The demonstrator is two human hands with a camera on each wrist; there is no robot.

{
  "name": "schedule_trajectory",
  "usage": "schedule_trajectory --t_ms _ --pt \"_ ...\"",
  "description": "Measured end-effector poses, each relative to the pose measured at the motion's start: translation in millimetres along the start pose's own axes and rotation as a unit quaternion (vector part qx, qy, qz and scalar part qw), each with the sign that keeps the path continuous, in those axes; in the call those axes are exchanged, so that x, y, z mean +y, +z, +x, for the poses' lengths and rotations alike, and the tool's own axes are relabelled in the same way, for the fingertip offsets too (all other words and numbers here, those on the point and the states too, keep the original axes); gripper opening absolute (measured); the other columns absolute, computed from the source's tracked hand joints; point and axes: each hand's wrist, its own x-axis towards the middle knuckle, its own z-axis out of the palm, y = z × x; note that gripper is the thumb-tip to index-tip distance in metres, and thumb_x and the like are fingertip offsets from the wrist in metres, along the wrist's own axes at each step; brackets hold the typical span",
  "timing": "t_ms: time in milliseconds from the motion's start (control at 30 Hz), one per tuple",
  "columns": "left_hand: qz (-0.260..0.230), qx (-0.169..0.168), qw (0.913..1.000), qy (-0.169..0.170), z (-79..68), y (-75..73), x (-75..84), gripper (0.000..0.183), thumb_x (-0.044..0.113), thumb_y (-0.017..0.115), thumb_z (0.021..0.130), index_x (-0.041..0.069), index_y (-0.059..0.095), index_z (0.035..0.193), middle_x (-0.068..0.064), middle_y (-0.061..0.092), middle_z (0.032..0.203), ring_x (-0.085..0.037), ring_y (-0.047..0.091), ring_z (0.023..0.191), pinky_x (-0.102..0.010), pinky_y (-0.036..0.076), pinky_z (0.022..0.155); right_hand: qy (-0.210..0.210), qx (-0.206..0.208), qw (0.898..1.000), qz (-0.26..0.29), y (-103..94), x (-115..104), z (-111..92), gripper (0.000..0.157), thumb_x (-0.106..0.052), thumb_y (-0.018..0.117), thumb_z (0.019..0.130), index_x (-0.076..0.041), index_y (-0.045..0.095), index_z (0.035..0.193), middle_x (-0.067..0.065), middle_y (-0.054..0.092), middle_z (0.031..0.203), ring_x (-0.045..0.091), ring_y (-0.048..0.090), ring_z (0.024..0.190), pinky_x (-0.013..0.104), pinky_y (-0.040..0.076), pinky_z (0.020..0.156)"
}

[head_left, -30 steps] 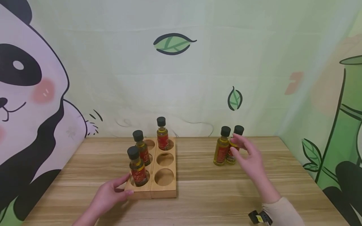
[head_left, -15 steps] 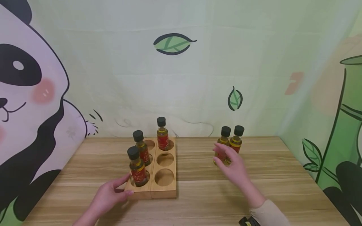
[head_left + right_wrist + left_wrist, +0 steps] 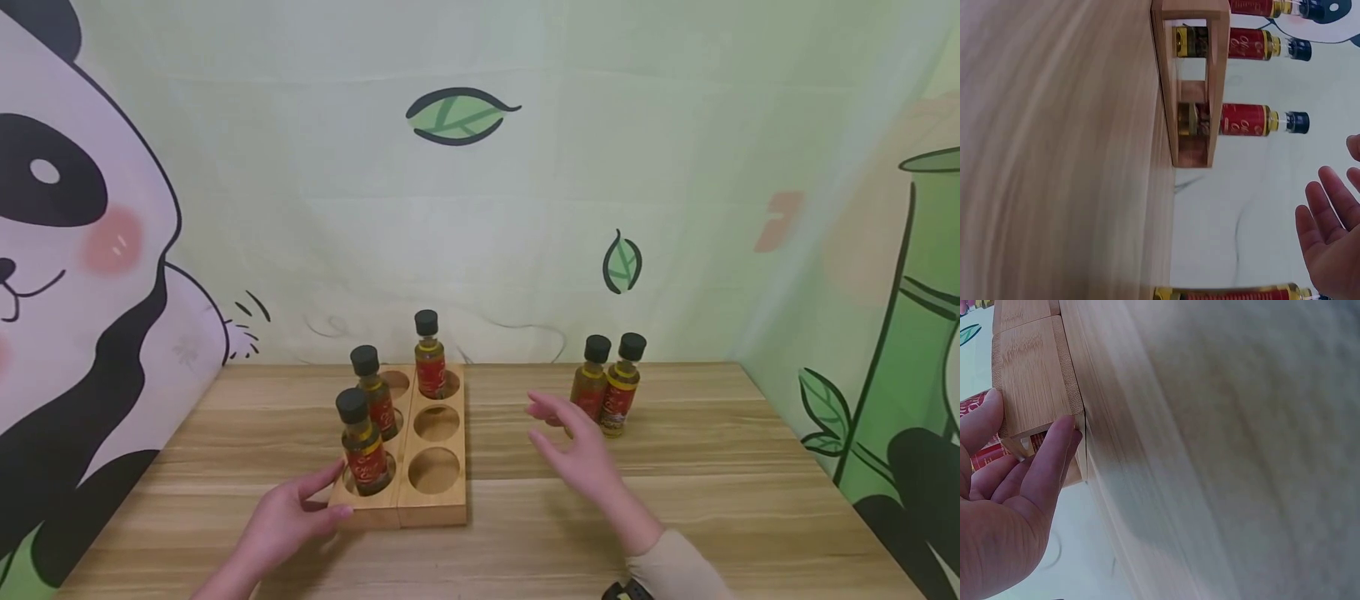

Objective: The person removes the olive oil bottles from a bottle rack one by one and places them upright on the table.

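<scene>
A wooden bottle rack [image 3: 433,510] with round holes stands on the table, made of two blocks side by side. My left hand [image 3: 285,518] grips its near left corner; in the left wrist view, thumb and fingers lie at the end of the wooden block [image 3: 1032,375]. Two small black-capped oil bottles with red labels, a front bottle [image 3: 367,462] and a middle bottle [image 3: 381,406], sit in the left column. One more bottle [image 3: 431,372] fills the far right hole. My right hand [image 3: 581,458] holds nothing, fingers loosely spread, overlapping the nearer loose bottle in the head view.
Two more oil bottles, a left one [image 3: 588,392] and a right one [image 3: 621,396], stand close together on the wooden table [image 3: 735,467], right of the rack. Behind the table hangs a printed cloth [image 3: 480,225] with a panda, leaves and bamboo.
My right hand has moved left and slightly toward me, from in front of the right loose bottle past the left one. Left hand, rack and bottles stay in place.
</scene>
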Motion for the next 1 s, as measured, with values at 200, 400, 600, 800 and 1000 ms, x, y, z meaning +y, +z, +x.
schedule_trajectory --t_ms 200,400,600,800,1000 --pt "0.000 -0.002 1.0000 -0.002 0.3 -0.7 1.3 0.075 0.032 0.085 0.079 0.009 0.053 0.143 -0.022 0.047 0.146 -0.028 0.070 0.096 -0.039 0.060 0.075 -0.010 -0.014 1.000 0.015 13.9 -4 1 0.051 0.001 0.074 0.086 -0.005 0.058 0.134 0.007 0.070 0.115 0.024 0.063 0.108 0.042 0.053 0.093" --pt "-0.003 -0.004 1.0000 -0.008 0.8 -0.4 1.6 0.076 0.032 0.085 0.078 0.009 0.053 0.143 -0.023 0.046 0.146 -0.028 0.070 0.096 -0.039 0.060 0.075 -0.021 -0.025 0.999 0.029 28.2 -11 3 0.049 -0.001 0.073 0.087 -0.004 0.058 0.134 0.008 0.070 0.115 0.025 0.063 0.106 0.042 0.054 0.092" --pt "-0.008 -0.002 0.9999 -0.007 1.2 0.3 1.9 0.076 0.030 0.086 0.078 0.008 0.053 0.143 -0.024 0.046 0.146 -0.029 0.070 0.097 -0.038 0.060 0.074 -0.030 -0.038 0.998 0.046 42.6 -18 6 0.051 0.000 0.073 0.087 -0.004 0.057 0.135 0.013 0.069 0.115 0.025 0.063 0.105 0.042 0.054 0.092" --pt "-0.013 -0.003 0.9999 -0.002 1.0 0.4 1.6 0.075 0.030 0.085 0.078 0.008 0.053 0.143 -0.024 0.046 0.146 -0.029 0.070 0.097 -0.037 0.061 0.074 -0.033 -0.058 0.996 0.066 54.5 -29 12 0.052 -0.002 0.072 0.088 -0.005 0.056 0.137 0.010 0.069 0.117 0.024 0.063 0.107 0.042 0.053 0.093" --pt "-0.015 -0.002 0.9999 0.000 0.0 0.3 1.0 0.075 0.030 0.085 0.078 0.009 0.054 0.143 -0.024 0.046 0.146 -0.027 0.070 0.096 -0.036 0.060 0.073 -0.015 -0.078 0.994 0.071 65.0 -44 21 0.052 -0.005 0.073 0.088 -0.006 0.055 0.137 0.008 0.068 0.120 0.021 0.062 0.110 0.038 0.052 0.096"
